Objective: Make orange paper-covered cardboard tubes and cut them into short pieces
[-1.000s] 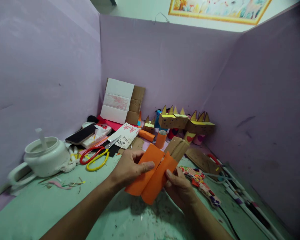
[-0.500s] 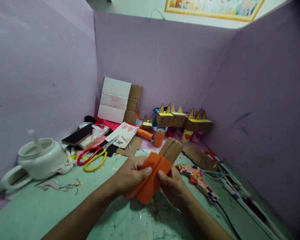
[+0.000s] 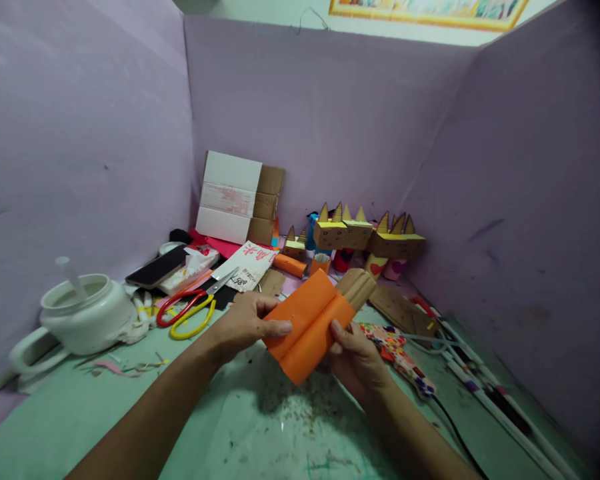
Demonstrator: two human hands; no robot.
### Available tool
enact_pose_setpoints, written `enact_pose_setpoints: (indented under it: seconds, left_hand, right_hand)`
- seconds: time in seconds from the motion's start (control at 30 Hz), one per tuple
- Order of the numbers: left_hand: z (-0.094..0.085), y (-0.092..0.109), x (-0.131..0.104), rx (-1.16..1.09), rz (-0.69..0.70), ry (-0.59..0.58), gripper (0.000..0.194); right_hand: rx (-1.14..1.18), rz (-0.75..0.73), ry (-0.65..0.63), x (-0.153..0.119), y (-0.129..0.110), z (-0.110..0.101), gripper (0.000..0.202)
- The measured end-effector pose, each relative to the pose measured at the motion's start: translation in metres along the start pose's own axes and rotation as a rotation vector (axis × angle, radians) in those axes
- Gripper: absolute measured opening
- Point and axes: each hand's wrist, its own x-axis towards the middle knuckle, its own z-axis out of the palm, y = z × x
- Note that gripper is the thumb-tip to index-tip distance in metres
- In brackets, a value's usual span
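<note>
- Lilac walls point(image 3: 315, 120) box in the back and both sides of a pale green counter point(image 3: 220, 427).
- Orange paper point(image 3: 307, 323) is in the air over the counter's middle, partly curled around rolled cardboard point(image 3: 355, 290) that pokes out its far end.
- Left hand point(image 3: 251, 327): clamped on the paper's flat left side, thumb on top.
- Right hand point(image 3: 353, 357): clamped on the curled side, thumb on top; can't tell where its hidden fingers sit.
- Step in hand, my read: wrapping. Next move calls for a taut sheet and even pressure along the roll.
- Edges: scissors point(image 3: 210, 293) and white pot point(image 3: 87, 323) left, glue gun point(image 3: 397, 350) just beside right hand, cardboard figures point(image 3: 343, 235) behind.
- Most open room: near side, below the paper.
</note>
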Motion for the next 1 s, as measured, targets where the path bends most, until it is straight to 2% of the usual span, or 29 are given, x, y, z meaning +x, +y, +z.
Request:
enact_pose_setpoints:
  seconds: [0.2, 0.37, 0.5, 0.63, 0.77, 0.87, 1.0]
  left_hand:
    - [0.003, 0.001, 0.003, -0.06, 0.002, 0.037, 0.024]
    - [0.005, -0.004, 0.005, -0.098, -0.034, 0.049, 0.03]
    - [0.003, -0.01, 0.006, -0.072, -0.078, 0.04, 0.033]
    - [0.0, -0.011, 0.007, -0.032, -0.102, 0.009, 0.034]
    - [0.0, -0.008, 0.007, 0.152, -0.019, -0.065, 0.033]
    - [0.003, -0.005, 0.004, 0.313, 0.078, -0.049, 0.024]
    - [0.009, -0.005, 0.003, 0.236, 0.133, -0.089, 0.023]
  right_hand:
    - [0.049, -0.054, 0.046, 0.001, -0.002, 0.005, 0.053]
    - [0.02, -0.051, -0.014, 0.001, 0.001, 0.001, 0.051]
    - [-0.008, -0.064, -0.015, 0.0, 0.004, -0.002, 0.053]
    - [-0.081, -0.075, -0.052, 0.001, 0.007, 0.0, 0.046]
    - [-0.162, -0.026, -0.115, 0.0, 0.011, 0.0, 0.042]
    - [-0.19, -0.025, -0.133, -0.001, 0.015, -0.002, 0.043]
    - [-0.199, -0.014, -0.169, -0.002, 0.017, -0.001, 0.049]
